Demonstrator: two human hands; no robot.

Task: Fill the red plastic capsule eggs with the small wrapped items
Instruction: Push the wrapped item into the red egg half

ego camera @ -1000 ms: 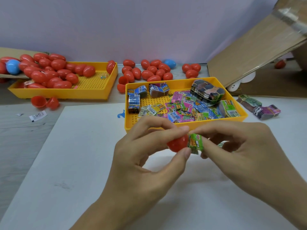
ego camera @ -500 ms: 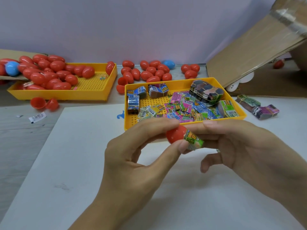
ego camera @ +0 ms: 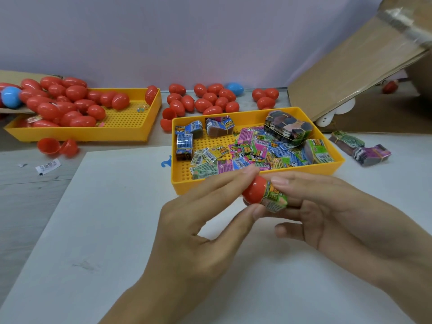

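Head view: a red plastic capsule half (ego camera: 253, 190) is pinched by the left hand (ego camera: 198, 232) above the white worktop (ego camera: 93, 230); a green wrapped packet (ego camera: 274, 198), partly inserted, is pressed by the right hand (ego camera: 332, 213). Off-axis pressure could jam or eject the packet.

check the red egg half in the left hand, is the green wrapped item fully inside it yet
No, the green wrapped item sticks out of the red egg half.

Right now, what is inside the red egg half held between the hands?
A green wrapped item sticks partly out of the red egg half; its inserted end is hidden by the shell and fingers.
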